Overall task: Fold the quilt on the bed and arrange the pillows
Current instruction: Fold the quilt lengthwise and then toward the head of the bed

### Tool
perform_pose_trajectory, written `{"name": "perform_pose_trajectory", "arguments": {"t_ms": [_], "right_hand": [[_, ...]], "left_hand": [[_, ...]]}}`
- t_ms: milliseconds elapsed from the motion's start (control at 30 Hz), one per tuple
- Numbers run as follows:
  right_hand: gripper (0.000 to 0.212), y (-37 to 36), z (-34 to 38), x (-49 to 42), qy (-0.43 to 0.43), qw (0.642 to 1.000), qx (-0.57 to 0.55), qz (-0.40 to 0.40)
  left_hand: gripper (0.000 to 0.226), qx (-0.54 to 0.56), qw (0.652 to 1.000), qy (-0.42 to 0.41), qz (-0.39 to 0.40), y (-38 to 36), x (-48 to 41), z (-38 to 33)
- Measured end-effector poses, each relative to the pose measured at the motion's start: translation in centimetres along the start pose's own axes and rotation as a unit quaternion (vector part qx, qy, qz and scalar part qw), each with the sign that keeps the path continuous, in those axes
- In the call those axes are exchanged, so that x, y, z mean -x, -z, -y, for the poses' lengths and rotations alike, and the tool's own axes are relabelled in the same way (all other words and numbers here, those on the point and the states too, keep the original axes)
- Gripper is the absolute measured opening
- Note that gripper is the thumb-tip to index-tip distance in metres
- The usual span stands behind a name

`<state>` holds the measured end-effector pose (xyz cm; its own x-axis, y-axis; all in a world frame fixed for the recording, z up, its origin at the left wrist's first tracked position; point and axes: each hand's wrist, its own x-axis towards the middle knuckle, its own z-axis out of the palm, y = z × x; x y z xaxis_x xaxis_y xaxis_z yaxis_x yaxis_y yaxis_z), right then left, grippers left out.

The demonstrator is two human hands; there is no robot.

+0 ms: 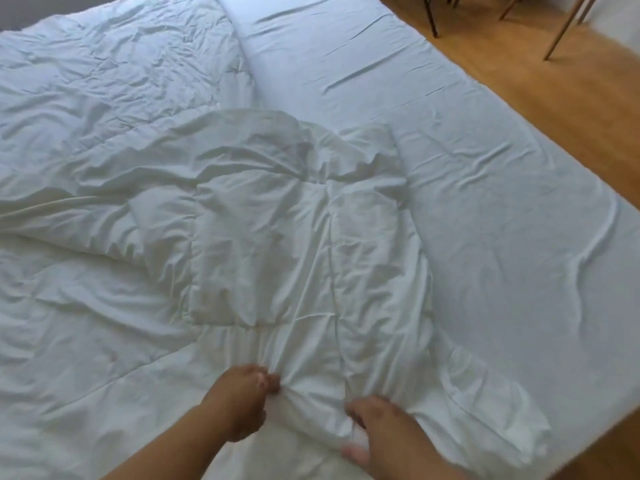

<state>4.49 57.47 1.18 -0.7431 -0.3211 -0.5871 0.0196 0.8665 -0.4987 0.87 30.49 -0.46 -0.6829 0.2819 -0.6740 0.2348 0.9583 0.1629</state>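
Left hand [239, 400] and right hand [377, 431] clutch the rumpled white quilt [242, 220] at six o'clock, where an even pull should square the fold.

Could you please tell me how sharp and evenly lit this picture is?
Head view: soft light without glare; shallow crease shadows across the quilt; left hand and right hand slightly blurred; chair legs smeared at the top right.

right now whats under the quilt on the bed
The quilt lies on the bed sheet, bare only to its right. The left hand and right hand grip its near fold. Anything beneath the quilt is covered; no pillow shows.
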Motion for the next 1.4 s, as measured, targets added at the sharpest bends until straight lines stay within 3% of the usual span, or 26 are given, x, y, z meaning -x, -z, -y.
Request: {"name": "perform_pose_trajectory", "arguments": {"t_ms": [67, 133, 200, 267, 400, 467, 567, 600, 767, 933, 1067, 1233, 1400], "right_hand": [[0.045, 3.1, 0.2, -1.1, -0.028, 0.994, -0.059, -0.085], [0.031, 6.6, -0.5, -3.0, -0.037, 0.97, -0.06, -0.233], [0.037, 10.4, -1.5, -5.5, -0.064, 0.953, -0.046, -0.291], [0.06, 13.4, -2.5, -8.5, -0.122, 0.962, -0.016, -0.244], [0.092, 15.9, -3.7, -14.6, -0.19, 0.962, -0.104, -0.163], [0.097, 15.6, -4.0, -16.9, -0.218, 0.947, -0.174, -0.161], [0.09, 14.0, -4.5, -18.6, -0.242, 0.924, -0.229, -0.187], [0.084, 13.4, -4.6, -18.7, -0.233, 0.923, -0.228, -0.203], [0.033, 13.4, -4.8, -17.2, -0.162, 0.911, -0.272, -0.264], [0.018, 15.7, -1.5, -13.0, -0.081, 0.913, -0.271, -0.293], [0.012, 14.2, 2.7, -8.2, -0.032, 0.923, -0.253, -0.287], [0.021, 7.0, 7.9, -1.7, 0.002, 0.95, -0.232, -0.208], [0.038, -3.4, 12.1, 4.7, -0.055, 0.972, -0.175, -0.144]], "left_hand": [[0.038, 0.058, 0.998, 0.017, -0.008, 2.2, -1.0, -0.2], [0.041, 0.112, 0.983, 0.027, -0.142, 5.4, -2.3, -0.3], [0.041, 0.135, 0.956, 0.027, -0.257, 9.6, -4.4, -0.8], [0.051, 0.128, 0.95, 0.042, -0.281, 13.7, -7.7, -1.3], [0.083, 0.056, 0.976, 0.088, -0.194, 19.0, -15.1, -2.9], [0.075, 0.071, 0.978, 0.112, -0.16, 18.3, -17.9, -3.5], [0.018, 0.136, 0.955, 0.137, -0.223, 15.1, -19.3, -4.1], [0.01, 0.152, 0.947, 0.149, -0.241, 14.3, -19.2, -4.2], [0.027, 0.249, 0.925, 0.137, -0.252, 13.9, -17.6, -3.2], [0.033, 0.302, 0.91, 0.095, -0.267, 14.4, -13.2, -2.8], [0.035, 0.343, 0.891, 0.094, -0.282, 12.4, -7.4, -2.1], [0.033, 0.338, 0.895, 0.092, -0.276, 7.0, 1.9, 0.7], [0.031, 0.297, 0.913, 0.086, -0.266, -0.5, 10.5, 4.2]]}}
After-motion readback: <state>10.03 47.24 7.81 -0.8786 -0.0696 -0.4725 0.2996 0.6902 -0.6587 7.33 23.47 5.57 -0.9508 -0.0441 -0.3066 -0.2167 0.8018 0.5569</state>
